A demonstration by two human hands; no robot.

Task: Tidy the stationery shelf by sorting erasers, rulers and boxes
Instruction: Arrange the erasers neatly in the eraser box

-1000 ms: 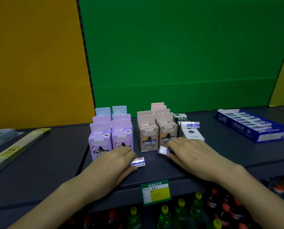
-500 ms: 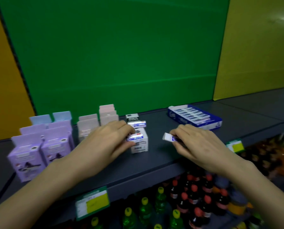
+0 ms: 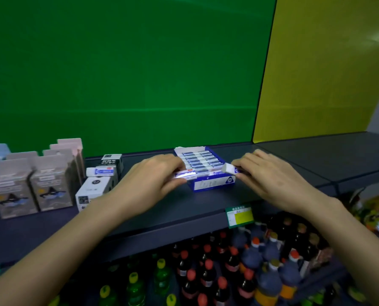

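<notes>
Erasers (image 3: 200, 161) fill a blue display box (image 3: 212, 184) standing on the dark shelf (image 3: 316, 155), back from its front edge. The left hand (image 3: 148, 184) pinches a sleeved eraser (image 3: 183, 175) at the box's front left corner; the right hand (image 3: 270, 180) pinches a second eraser (image 3: 229, 168) over the front right corner. Bare shelf lies open to the right; white boxes (image 3: 95, 186) stand near on the left.

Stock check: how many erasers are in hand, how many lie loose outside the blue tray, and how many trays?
Held white blue-sleeved erasers, one in left hand, one in right hand: 2
Eraser lying on black-and-white boxes: 1
Open blue cardboard eraser tray: 1
Total: 4
</notes>
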